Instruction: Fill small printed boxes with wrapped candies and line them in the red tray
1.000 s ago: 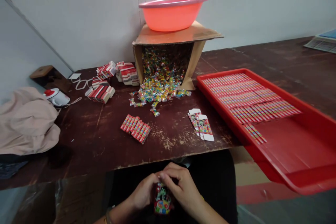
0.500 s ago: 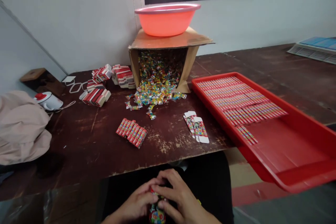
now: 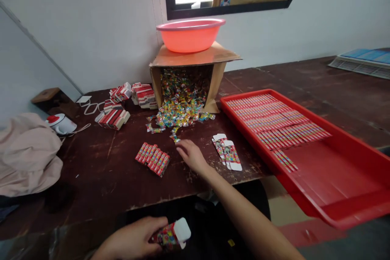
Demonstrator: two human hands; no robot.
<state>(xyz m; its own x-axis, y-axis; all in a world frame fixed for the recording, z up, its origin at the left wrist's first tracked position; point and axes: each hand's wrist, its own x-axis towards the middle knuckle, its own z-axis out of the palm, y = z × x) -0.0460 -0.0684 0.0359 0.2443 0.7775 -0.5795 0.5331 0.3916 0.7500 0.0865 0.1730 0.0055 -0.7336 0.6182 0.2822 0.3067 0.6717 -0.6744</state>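
Observation:
Low over my lap, my left hand (image 3: 138, 235) grips a small printed carton (image 3: 169, 236), its white end flap standing open toward the right. My right hand (image 3: 191, 155) is stretched out over the table, fingers slightly curled and apart, its fingertips beside the nearest wrapped candy (image 3: 174, 138). Behind that candy, a heap of wrapped candies (image 3: 179, 111) spills from a cardboard box (image 3: 217, 85) lying on its side. A cluster of filled-looking small cartons (image 3: 152, 158) stands left of my right hand. Several flattened cartons with white flaps (image 3: 228, 152) lie to its right.
A red tray (image 3: 323, 187) with rows of small cartons overhangs the table edge at right. A pink basin (image 3: 190, 36) sits atop the cardboard box. Carton stacks (image 3: 114, 118), a white mug (image 3: 62, 124) and beige cloth (image 3: 27, 154) are at left.
My right hand has left the carton over my lap and reached forward to the candies. My left hand still holds the carton, now tipped with its flap showing.

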